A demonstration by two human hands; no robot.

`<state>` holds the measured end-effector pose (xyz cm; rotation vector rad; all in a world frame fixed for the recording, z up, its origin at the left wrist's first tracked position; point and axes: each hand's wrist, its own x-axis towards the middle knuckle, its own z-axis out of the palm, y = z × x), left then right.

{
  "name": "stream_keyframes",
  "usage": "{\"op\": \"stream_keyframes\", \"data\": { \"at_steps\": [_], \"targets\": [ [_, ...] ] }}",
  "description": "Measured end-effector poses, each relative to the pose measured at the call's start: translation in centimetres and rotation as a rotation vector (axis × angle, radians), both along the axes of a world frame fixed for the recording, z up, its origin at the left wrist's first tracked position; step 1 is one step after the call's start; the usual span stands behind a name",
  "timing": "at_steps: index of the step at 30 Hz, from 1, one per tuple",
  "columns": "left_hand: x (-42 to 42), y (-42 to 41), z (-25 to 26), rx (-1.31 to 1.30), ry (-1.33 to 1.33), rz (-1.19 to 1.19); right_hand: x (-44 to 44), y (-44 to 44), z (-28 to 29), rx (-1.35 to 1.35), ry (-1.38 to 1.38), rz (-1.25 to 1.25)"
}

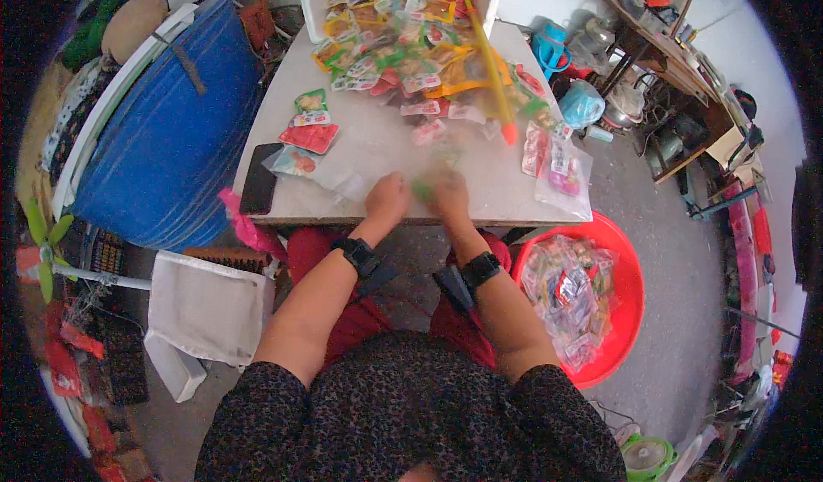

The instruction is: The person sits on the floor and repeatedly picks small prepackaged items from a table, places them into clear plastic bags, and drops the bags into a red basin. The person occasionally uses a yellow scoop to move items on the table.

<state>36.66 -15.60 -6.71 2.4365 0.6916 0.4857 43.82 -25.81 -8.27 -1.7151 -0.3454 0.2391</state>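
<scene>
My left hand (pixel 388 196) is curled above the front edge of the white tabletop (pixel 366 116); whether anything is in its fingers is hidden. Close beside it, my right hand (pixel 451 194) grips a small green packet (pixel 424 187), blurred by motion. Left of my hands lie a clear plastic bag (pixel 315 170) with a packet in it, a red packet (pixel 310 137) and a green-and-white packet (pixel 312 107). Beyond them, a large heap of small food packets (pixel 398 51) spills from a white foam box (pixel 311 6). A yellow stick with an orange tip (pixel 492 77) leans across the heap.
A black phone (pixel 260 180) lies at the table's left edge. Clear bags with packets (pixel 566 173) overhang the front right corner. Below stands a red basin (pixel 627 295) of bagged packets (pixel 572 295). A large blue tub (pixel 173 135) and a white foam box (pixel 206 302) are at left.
</scene>
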Motion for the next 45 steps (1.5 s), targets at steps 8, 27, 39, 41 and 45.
{"op": "stream_keyframes", "data": {
  "at_steps": [8, 27, 39, 41, 45],
  "targets": [
    [-0.3, -0.9, 0.5, 0.181, 0.172, -0.101, 3.3, -1.7, 2.7, -0.233, 0.258, 0.421],
    [0.4, -2.6, 1.8, 0.069, -0.012, -0.110, 5.1, -5.1, -0.5, -0.149, -0.408, 0.457],
    [-0.3, -2.7, 0.6, 0.203, -0.111, -0.258, 1.8, -5.9, 2.7, -0.108, 0.429, 0.344],
    [-0.2, -2.6, 0.3, 0.209, -0.126, -0.279, 1.0, -5.8, 2.4, -0.198, 0.036, 0.497],
    [-0.8, -3.4, 2.6, 0.149, -0.150, -0.416, -0.5, -3.3, 0.2, 0.620, 0.814, 0.254]
  ]
}}
